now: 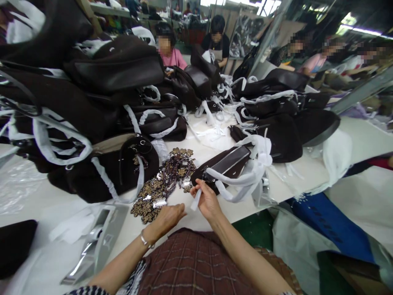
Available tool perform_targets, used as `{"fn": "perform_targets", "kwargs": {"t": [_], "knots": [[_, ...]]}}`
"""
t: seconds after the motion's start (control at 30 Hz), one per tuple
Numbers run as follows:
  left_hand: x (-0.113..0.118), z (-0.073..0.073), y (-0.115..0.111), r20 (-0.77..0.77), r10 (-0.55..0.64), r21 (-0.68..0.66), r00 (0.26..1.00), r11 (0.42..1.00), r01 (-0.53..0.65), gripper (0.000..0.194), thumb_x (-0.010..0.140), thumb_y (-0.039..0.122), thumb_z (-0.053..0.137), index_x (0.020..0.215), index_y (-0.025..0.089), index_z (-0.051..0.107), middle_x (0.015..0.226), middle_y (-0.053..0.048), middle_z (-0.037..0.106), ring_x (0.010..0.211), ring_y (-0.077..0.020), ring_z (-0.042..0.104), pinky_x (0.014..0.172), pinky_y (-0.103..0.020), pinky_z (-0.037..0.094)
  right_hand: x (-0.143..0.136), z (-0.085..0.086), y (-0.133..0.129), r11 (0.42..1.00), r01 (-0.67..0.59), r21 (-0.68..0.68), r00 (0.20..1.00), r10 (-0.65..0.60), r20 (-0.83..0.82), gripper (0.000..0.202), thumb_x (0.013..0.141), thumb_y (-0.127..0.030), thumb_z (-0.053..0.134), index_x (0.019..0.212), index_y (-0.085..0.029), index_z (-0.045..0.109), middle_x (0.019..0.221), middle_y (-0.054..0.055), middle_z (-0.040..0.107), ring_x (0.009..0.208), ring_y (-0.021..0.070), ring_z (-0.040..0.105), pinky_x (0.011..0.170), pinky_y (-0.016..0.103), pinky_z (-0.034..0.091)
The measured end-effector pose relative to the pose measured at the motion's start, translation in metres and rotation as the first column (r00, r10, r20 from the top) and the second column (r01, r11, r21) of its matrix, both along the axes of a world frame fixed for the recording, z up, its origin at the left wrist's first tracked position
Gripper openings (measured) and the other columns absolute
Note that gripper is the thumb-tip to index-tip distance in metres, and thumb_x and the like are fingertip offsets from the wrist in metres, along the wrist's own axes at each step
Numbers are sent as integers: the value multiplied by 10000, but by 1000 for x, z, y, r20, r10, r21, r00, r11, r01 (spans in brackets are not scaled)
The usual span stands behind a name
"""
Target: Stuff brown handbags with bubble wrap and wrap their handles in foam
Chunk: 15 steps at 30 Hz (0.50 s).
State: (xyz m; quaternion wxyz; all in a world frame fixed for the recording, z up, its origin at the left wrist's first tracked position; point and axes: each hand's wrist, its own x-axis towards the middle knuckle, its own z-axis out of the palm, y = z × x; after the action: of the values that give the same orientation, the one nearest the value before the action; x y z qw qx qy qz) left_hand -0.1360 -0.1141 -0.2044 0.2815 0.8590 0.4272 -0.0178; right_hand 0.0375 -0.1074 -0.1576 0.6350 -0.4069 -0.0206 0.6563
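Note:
My right hand [209,201] pinches a short white strip [196,200] at the near end of a dark brown handbag [229,164]. White tissue-like wrapping [256,151] covers that bag's handles, which loop over its right side. My left hand [172,216] is closed just left of my right hand, above the white tabletop; what its fingers hold, if anything, is hidden. Beside my left hand lies a heap of flower-shaped bag charms [149,200] in black and gold, with some shiny silver pieces among them.
Piled dark handbags [113,69] rise on the left, and another bag [107,168] lies nearer. More bags [276,135] lie on the right. Metal tape dispensers [95,241] stand at the near edge. A blue sack [331,229] lies below right. Several people sit beyond.

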Motion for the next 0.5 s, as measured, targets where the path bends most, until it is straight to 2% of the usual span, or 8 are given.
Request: {"fn": "perform_targets", "kwargs": {"t": [0.1,0.17,0.23,0.27,0.33,0.4,0.43,0.5], "knots": [[-19,1,-3,56,217,-8,975,976,-217,163,960,285,438,1022,233,580,895,-57,702,781,-217,664,680,-272,429,8,-4,-4,982,-179,68,984,178,20,455,689,-405,845,1058,-188,691,772,-17,652,721,121,602,805,300,512],[-20,11,3,174,365,-38,914,930,-365,182,960,307,420,1030,239,574,918,-40,691,818,-205,650,720,-277,429,12,-7,-7,936,-344,79,939,340,59,544,693,-445,830,1149,-209,651,862,1,675,796,138,623,825,306,498],[-11,28,14,311,457,-106,834,888,-447,201,948,351,434,999,224,581,900,-31,679,820,-198,637,739,-280,438,16,-5,-10,837,-546,19,821,531,212,627,668,-464,833,1201,-210,622,970,37,689,897,174,634,846,326,487],[-3,38,20,370,481,-136,795,874,-466,211,937,365,449,987,214,587,892,-30,675,821,-196,632,744,-280,443,20,2,-12,760,-648,-48,705,623,340,654,632,-443,854,1196,-199,628,1009,56,691,939,200,632,856,341,483],[13,58,28,449,501,-156,739,859,-488,220,918,372,475,975,201,601,892,-29,673,820,-193,623,748,-283,451,36,28,-21,556,-804,-211,346,726,594,596,578,-346,878,1117,-182,685,1027,72,702,970,242,631,877,365,474],[27,74,32,480,500,-134,721,854,-503,216,915,361,482,962,198,615,889,-27,672,811,-190,613,744,-288,451,64,73,-38,332,-895,-299,6,679,735,386,630,-286,837,996,-202,747,987,52,724,949,247,645,889,361,473],[32,79,31,484,501,-123,717,851,-511,209,915,351,483,952,197,620,883,-26,672,804,-189,609,740,-290,451,82,99,-49,224,-942,-249,-46,648,760,241,741,-309,760,971,-236,760,963,28,732,915,221,659,863,337,488],[39,83,27,484,520,-118,704,836,-536,191,913,326,490,940,194,624,882,-28,671,806,-189,609,751,-301,459,124,150,-72,85,-985,-148,-73,574,816,142,856,-374,671,934,-301,763,898,7,732,883,185,669,821,301,515]]}}
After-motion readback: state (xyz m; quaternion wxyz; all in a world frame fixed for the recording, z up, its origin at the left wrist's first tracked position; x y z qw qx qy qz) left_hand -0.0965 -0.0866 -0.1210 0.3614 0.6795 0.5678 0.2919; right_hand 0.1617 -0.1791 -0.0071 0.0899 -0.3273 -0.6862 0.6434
